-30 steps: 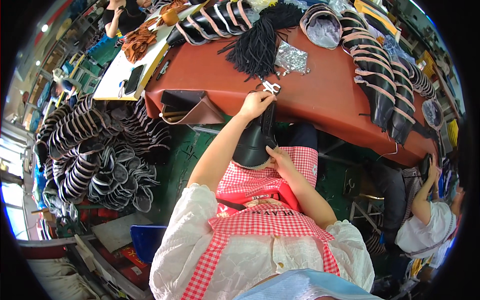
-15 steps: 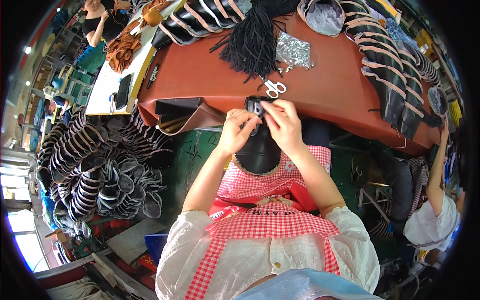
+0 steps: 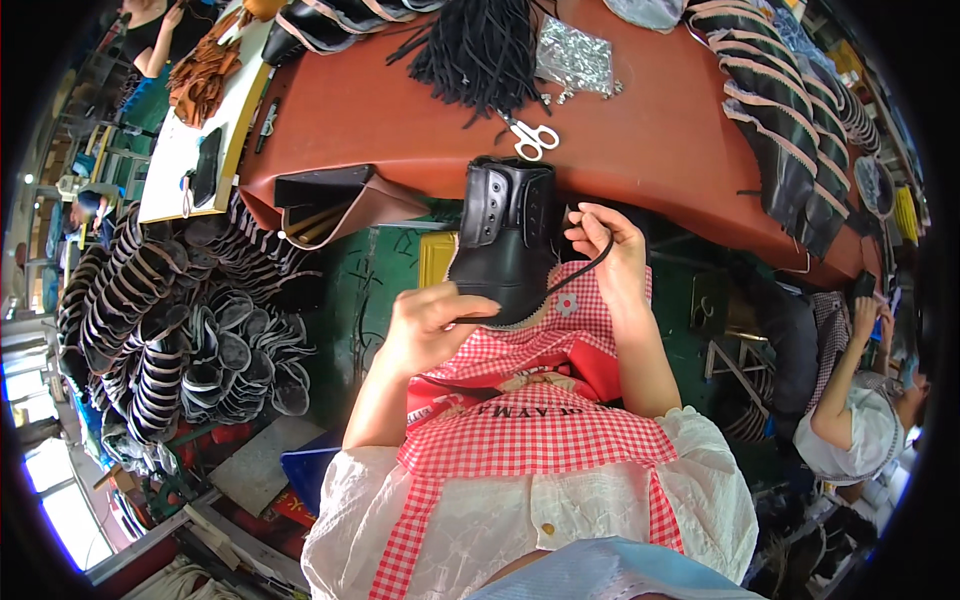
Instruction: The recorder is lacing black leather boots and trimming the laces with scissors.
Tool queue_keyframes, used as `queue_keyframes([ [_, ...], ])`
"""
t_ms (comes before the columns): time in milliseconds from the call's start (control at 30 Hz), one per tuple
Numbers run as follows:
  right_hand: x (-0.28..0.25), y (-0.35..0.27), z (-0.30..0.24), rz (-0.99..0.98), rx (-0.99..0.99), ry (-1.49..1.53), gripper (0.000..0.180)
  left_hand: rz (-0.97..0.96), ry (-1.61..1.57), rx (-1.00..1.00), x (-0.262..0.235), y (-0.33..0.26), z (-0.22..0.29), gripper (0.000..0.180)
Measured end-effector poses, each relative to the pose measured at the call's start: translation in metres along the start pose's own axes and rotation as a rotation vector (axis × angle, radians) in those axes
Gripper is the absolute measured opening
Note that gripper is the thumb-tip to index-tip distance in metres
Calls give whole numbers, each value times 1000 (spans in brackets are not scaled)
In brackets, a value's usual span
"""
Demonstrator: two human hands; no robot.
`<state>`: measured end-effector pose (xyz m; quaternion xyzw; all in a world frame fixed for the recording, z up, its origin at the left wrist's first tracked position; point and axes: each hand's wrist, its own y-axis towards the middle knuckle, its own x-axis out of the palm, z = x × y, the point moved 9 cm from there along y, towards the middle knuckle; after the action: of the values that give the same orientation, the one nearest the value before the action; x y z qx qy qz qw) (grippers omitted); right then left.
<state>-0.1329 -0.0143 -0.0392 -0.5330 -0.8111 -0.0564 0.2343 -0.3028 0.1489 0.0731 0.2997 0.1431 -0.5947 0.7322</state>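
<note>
A black leather boot upper [image 3: 505, 265] lies across my lap, its eyelet end against the table edge and its zigzag-cut toe edge toward me. My left hand [image 3: 430, 325] is closed at the toe, thumb laid over the leather; its other fingers are partly hidden. To the right of the boot, my right hand [image 3: 612, 245] pinches a thin black shoelace [image 3: 585, 272]. The lace curves down from these fingers to the toe, where it is lost against the black leather. Beyond the boot, white-handled scissors [image 3: 535, 142] rest on the table.
The red-brown table [image 3: 650, 130] holds black laces [image 3: 470, 60], a bag of small metal parts [image 3: 575, 58] and stacked boot uppers [image 3: 765, 130]. More uppers [image 3: 150, 310] are piled at the left. An open pouch [image 3: 340, 200] hangs by the table edge; a person [image 3: 850, 420] works at the right.
Both hands have left the eyelets: my left hand came down to the toe, my right hand moved right with the lace. The boot's shaft is now uncovered. The view has shifted slightly.
</note>
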Motion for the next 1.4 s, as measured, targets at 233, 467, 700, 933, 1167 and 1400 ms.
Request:
queue_keyframes([
  [233,-6,-5,7,22,-169,-268,21,-77,-50,-148,59,28,-53,22],
  [467,-5,4,34,-34,-142,-236,15,68,205,-131,75,46,-87,13],
  [700,-6,5,50,-13,-125,-267,13,160,122,-219,77,54,-89,13],
  [933,2,3,52,-25,-49,-85,13,202,26,-298,77,47,-91,13],
  [1167,-9,4,66,-11,-120,-294,10,146,226,-249,85,49,-91,14],
  [1400,-7,4,64,-4,-227,-339,11,184,330,-147,88,53,-81,12],
])
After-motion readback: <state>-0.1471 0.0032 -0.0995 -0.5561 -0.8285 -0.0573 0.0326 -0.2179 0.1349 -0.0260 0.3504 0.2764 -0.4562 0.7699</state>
